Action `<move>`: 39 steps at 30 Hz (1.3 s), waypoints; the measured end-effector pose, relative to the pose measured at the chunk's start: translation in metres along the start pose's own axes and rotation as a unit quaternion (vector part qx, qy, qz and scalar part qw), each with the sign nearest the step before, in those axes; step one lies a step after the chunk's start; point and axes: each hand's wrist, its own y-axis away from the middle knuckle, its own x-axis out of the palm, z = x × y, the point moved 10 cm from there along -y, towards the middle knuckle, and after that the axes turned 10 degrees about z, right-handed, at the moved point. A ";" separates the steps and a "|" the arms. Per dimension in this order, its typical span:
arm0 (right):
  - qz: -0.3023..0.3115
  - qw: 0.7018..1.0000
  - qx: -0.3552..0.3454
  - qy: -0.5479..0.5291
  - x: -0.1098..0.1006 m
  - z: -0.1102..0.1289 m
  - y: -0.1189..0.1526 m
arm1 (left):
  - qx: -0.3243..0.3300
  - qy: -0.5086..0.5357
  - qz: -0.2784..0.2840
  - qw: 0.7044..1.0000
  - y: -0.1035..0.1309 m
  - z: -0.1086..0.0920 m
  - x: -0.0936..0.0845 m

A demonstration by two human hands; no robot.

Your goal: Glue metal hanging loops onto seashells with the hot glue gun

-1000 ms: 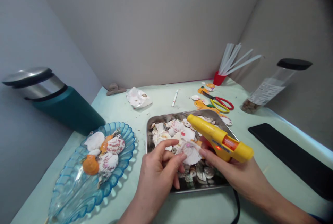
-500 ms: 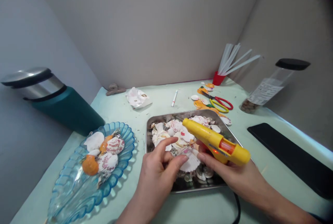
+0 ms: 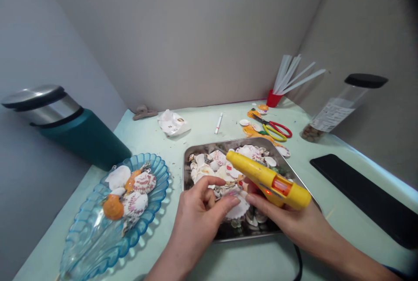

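Above a metal tray [image 3: 186, 181] filled with shells, a white fan-shaped seashell [image 3: 238, 209] hangs between my two hands. My left hand [image 3: 199, 211] pinches the shell's left side between thumb and curled fingers. A yellow hot glue gun [image 3: 266, 177] lies in the grip of my right hand [image 3: 295, 224], its nozzle end pointing up and left and a red light glowing on its side. The right thumb also touches the shell's right edge. Small bits of pink and orange show near the shell's top, too unclear to name.
At left, a blue glass dish [image 3: 163, 189] holds shells beside a teal bottle [image 3: 88, 137]. Behind the tray lie a crumpled wrapper [image 3: 173, 123], a marker [image 3: 218, 123] and scissors [image 3: 276, 130]. Glue sticks fill a red cup [image 3: 273, 99]. At right are a jar [image 3: 333, 113] and black pad [image 3: 365, 200].
The glue gun and my right hand have shifted slightly left, and the shell has tilted a little between my fingers. Everything else stays where it was.
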 end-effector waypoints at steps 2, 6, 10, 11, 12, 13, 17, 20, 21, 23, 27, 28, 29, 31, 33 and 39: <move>-0.004 1.000 -0.004 -0.009 -0.001 0.001 -0.001 | -0.001 0.002 0.002 1.000 0.000 0.001 0.001; -0.011 1.000 0.016 -0.021 -0.004 -0.004 -0.003 | 0.001 -0.022 0.023 0.999 0.000 0.001 0.005; -0.007 0.999 0.031 -0.041 -0.004 -0.010 -0.004 | 0.001 -0.033 0.074 0.997 0.000 0.002 0.014; -0.005 0.999 0.030 -0.042 -0.004 -0.009 -0.004 | -0.001 -0.032 0.080 0.996 0.000 0.002 0.015; -0.005 0.999 0.026 -0.040 -0.003 -0.008 -0.004 | -0.004 -0.031 0.080 0.996 0.000 0.003 0.015; -0.007 0.999 0.021 -0.038 -0.004 -0.007 -0.005 | -0.008 -0.030 0.078 0.996 0.000 0.004 0.014; -0.023 0.999 0.006 -0.043 -0.006 -0.002 -0.003 | -0.010 -0.045 0.078 0.996 0.001 0.007 0.015; -0.036 0.998 0.007 -0.047 -0.008 -0.001 -0.001 | 0.004 -0.080 0.088 0.993 0.001 0.005 0.018; -0.041 0.998 0.007 -0.045 -0.008 0.000 0.000 | 0.008 -0.090 0.090 0.992 0.002 0.004 0.018; -0.054 0.998 0.003 -0.042 -0.009 0.002 0.002 | 0.017 -0.107 0.093 0.990 0.001 0.000 0.019; -0.073 0.996 -0.006 -0.048 -0.009 0.006 0.003 | 0.056 -0.147 0.074 0.985 0.002 -0.014 0.018; -0.071 0.996 -0.007 -0.051 -0.009 0.006 0.003 | 0.066 -0.148 0.068 0.984 0.002 -0.017 0.017; -0.068 0.996 -0.009 -0.054 -0.008 0.007 0.003 | 0.066 -0.138 0.066 0.986 0.002 -0.017 0.016; -0.063 0.997 -0.012 -0.054 -0.007 0.008 0.003 | 0.030 -0.085 0.084 0.992 0.002 -0.009 0.018; -0.060 0.997 -0.011 -0.051 -0.007 0.008 0.002 | -0.024 -0.018 0.115 0.993 0.002 0.004 0.024; -0.057 0.997 -0.001 -0.043 -0.007 0.008 0.003 | -0.050 0.086 0.153 0.983 0.003 0.007 0.033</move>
